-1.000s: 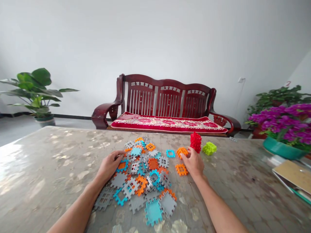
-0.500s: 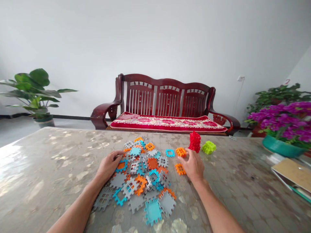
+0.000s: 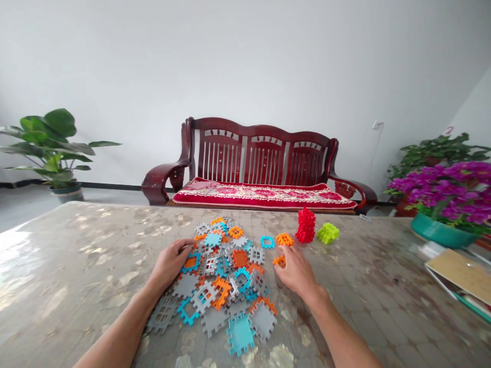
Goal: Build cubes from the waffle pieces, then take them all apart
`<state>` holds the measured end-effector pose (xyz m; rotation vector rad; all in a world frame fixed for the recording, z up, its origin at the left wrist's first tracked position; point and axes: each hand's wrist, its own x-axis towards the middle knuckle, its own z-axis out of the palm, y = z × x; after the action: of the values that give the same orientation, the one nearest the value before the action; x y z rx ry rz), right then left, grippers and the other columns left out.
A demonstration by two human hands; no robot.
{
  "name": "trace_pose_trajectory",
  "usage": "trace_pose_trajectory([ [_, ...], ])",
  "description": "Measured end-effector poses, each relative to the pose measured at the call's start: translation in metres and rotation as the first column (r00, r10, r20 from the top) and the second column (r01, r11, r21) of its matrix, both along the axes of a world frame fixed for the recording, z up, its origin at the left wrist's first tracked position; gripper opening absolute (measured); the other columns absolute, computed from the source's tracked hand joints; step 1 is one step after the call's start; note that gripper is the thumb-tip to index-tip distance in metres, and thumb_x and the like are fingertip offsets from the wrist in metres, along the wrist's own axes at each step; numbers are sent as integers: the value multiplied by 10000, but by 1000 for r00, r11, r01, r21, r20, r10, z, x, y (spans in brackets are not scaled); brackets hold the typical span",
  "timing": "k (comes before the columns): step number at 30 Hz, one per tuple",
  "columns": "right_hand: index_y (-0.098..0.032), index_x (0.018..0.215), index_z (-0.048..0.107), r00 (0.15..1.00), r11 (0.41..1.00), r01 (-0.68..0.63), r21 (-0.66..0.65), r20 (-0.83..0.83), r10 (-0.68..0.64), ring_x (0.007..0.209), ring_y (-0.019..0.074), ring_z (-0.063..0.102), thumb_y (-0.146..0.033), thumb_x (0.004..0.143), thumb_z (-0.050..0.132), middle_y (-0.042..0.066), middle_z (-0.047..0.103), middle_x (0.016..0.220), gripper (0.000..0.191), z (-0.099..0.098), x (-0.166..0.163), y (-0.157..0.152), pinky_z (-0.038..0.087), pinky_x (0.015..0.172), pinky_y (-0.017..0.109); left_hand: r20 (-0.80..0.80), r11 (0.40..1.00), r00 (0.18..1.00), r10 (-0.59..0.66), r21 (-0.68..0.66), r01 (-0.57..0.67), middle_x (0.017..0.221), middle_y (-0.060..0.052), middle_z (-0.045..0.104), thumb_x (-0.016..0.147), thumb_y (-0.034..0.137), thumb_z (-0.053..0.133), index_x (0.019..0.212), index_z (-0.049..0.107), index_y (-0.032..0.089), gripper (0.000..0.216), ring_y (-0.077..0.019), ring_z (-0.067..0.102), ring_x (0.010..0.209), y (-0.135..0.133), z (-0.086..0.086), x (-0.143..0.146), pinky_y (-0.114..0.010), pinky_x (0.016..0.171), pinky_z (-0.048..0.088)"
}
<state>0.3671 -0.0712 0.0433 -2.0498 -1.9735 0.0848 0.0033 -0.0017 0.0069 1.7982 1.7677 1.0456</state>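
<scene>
Right grip (image 3: 294, 270) at tile (image 3: 279, 261), flowers (image 3: 447, 191) in pot (image 3: 441, 235)

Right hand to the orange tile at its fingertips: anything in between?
Nothing visible. The right hand already overlaps the orange tile, hiding part of it; firm contact is unclear. The red tower and lime-green piece sit farther back, off that path.

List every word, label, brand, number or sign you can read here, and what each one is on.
"2": a reddish numeral above the leafy plant at the right; what it is printed on is unclear.
No other text is legible, including on the interlocking pieces.
</scene>
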Motion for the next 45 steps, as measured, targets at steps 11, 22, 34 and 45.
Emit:
trace_pose_trajectory([
  [11,-188,1176,602,994,1000,-3,-30,110,6,1069,277,609,-258,789,622,124,680,1141,394,7,-2,-4,433,883,327,5,1000,1000,0,3,0,990,-19,767,752,470,486,967,728,229,403,-222,679,925,-2,3,2,-304,875,507],
  [22,-168,1338,489,989,971,108,215,-122,-83,1091,237,626,-231,774,618,109,664,1196,582,3,13,12,450,902,304,10,1000,1000,2,4,-2,997,-26,765,740,459,462,941,728,219,411,-221,681,906,-5,9,4,-318,910,499],
  [34,-119,1345,485,974,931,223,288,-104,-201,1111,253,606,-244,803,582,147,663,1188,565,-5,24,49,422,963,325,15,1000,1000,-21,1,21,1031,-14,762,771,455,477,972,718,238,382,-224,671,978,-1,-1,-1,-315,932,493],
  [45,-113,1422,423,972,950,235,203,-26,-235,1129,315,589,-435,804,638,184,644,1216,729,-9,22,44,432,917,373,21,1000,1000,-14,18,14,992,-11,765,748,454,482,936,729,235,380,-219,680,913,-3,3,2,-310,897,507],
])
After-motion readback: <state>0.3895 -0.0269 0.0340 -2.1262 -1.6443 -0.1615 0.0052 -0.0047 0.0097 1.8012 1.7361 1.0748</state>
